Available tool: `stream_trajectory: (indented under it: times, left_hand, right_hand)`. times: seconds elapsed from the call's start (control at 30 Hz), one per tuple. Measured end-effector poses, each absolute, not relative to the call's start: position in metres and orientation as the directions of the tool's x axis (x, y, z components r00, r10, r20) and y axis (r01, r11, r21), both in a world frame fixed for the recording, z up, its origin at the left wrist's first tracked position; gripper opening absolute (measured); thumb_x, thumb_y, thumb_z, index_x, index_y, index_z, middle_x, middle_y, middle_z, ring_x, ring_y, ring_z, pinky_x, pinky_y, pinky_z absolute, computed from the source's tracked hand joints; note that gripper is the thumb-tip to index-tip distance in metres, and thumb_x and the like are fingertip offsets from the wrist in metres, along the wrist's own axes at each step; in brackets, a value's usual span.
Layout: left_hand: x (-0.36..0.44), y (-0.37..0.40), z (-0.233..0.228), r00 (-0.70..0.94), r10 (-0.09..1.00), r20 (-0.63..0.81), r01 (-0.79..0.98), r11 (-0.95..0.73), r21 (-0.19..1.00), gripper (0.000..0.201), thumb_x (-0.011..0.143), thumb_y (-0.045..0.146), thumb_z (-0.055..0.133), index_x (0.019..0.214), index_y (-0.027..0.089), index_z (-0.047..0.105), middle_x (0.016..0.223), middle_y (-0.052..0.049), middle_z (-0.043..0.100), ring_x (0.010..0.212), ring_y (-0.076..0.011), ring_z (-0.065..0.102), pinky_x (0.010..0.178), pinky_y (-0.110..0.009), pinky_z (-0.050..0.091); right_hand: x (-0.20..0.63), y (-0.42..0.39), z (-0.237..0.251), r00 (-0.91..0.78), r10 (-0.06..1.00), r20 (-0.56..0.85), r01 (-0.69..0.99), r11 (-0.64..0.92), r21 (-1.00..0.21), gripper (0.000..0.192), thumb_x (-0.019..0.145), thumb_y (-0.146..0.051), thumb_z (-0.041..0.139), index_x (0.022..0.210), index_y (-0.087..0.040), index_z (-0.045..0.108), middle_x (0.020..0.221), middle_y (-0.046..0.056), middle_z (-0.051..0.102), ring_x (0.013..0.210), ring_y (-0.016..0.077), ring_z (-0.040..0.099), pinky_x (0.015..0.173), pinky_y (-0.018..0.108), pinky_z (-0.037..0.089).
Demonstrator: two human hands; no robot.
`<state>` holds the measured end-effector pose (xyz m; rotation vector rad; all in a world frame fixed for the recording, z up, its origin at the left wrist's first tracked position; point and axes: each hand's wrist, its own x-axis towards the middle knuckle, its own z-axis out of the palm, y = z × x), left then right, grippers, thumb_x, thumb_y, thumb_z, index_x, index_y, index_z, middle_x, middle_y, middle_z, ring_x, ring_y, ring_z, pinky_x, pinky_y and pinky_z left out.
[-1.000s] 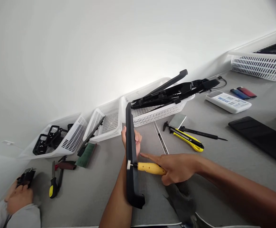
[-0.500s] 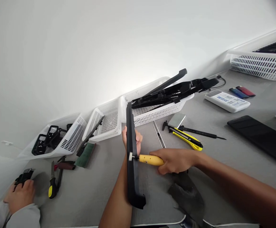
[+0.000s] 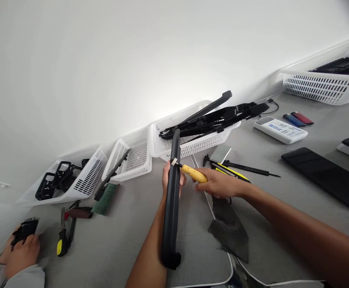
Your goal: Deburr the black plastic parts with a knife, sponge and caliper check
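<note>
Blue print (image 3: 276,127) on the white box (image 3: 293,138) blurs; my outstretched left hand (image 3: 165,179) grips a black bar (image 3: 171,212), my right hand (image 3: 216,183) a yellow-handled tool (image 3: 193,173).

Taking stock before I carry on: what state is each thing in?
Left hand: closed around black bar
Right hand: closed on yellow tool
Tool tip: at black bar, contact unclear
Central basket: loaded, black parts overhanging
Left basket: holding black frames
Yellow cutter: partly hidden, blade unclear
Caliper: lying flat
Co-worker's hands: holding dark piece
</note>
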<state>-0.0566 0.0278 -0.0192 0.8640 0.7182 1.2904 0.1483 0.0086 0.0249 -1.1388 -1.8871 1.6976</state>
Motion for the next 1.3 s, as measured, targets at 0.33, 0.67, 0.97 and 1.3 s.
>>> stream_trajectory:
  times: [0.33, 0.67, 0.97, 1.3]
  left_hand:
    - [-0.042, 0.021, -0.016, 0.239, 0.971, -0.002, -0.393, 0.099, 0.914, 0.039, 0.086, 0.073, 0.072, 0.081, 0.035, 0.069, 0.039, 0.003, 0.051, 0.039, -0.0196, 0.041, 0.042, -0.034, 0.024]
    - [-0.033, 0.021, -0.022, 0.314, 0.949, 0.041, -0.347, 0.075, 0.935, 0.045, 0.099, 0.066, 0.055, 0.093, 0.021, 0.059, 0.042, 0.007, 0.05, 0.032, -0.0106, 0.036, 0.039, -0.026, 0.025]
    - [-0.032, 0.021, -0.025, 0.331, 0.943, 0.029, -0.355, 0.096, 0.93, 0.044, 0.101, 0.064, 0.053, 0.091, 0.021, 0.058, 0.042, 0.007, 0.051, 0.031, -0.0107, 0.037, 0.039, -0.025, 0.026]
    - [-0.039, 0.022, -0.016, 0.222, 0.975, 0.005, -0.416, 0.091, 0.905, 0.05, 0.101, 0.063, 0.055, 0.072, 0.023, 0.052, 0.04, 0.005, 0.044, 0.037, -0.0112, 0.039, 0.042, -0.026, 0.033]
  right_hand:
    - [0.153, 0.018, 0.02, -0.363, 0.911, -0.195, 0.171, -0.141, -0.975, 0.025, 0.085, -0.033, 0.065, 0.099, -0.025, 0.047, 0.052, -0.013, 0.04, 0.038, 0.0097, 0.038, 0.036, 0.022, 0.031]
    - [0.162, 0.028, 0.014, -0.218, 0.956, -0.196, 0.073, -0.184, -0.98, 0.024, 0.086, -0.032, 0.067, 0.098, -0.025, 0.048, 0.049, -0.011, 0.044, 0.038, 0.0115, 0.043, 0.035, 0.022, 0.034]
    - [0.164, 0.028, 0.014, -0.205, 0.958, -0.201, 0.03, -0.199, -0.98, 0.024, 0.086, -0.032, 0.067, 0.098, -0.025, 0.048, 0.05, -0.011, 0.044, 0.038, 0.0113, 0.042, 0.034, 0.021, 0.033]
    - [0.158, 0.018, 0.019, -0.514, 0.847, -0.139, 0.311, 0.033, -0.95, 0.019, 0.083, -0.034, 0.065, 0.087, -0.022, 0.051, 0.06, -0.008, 0.046, 0.05, 0.0116, 0.043, 0.048, 0.026, 0.033]
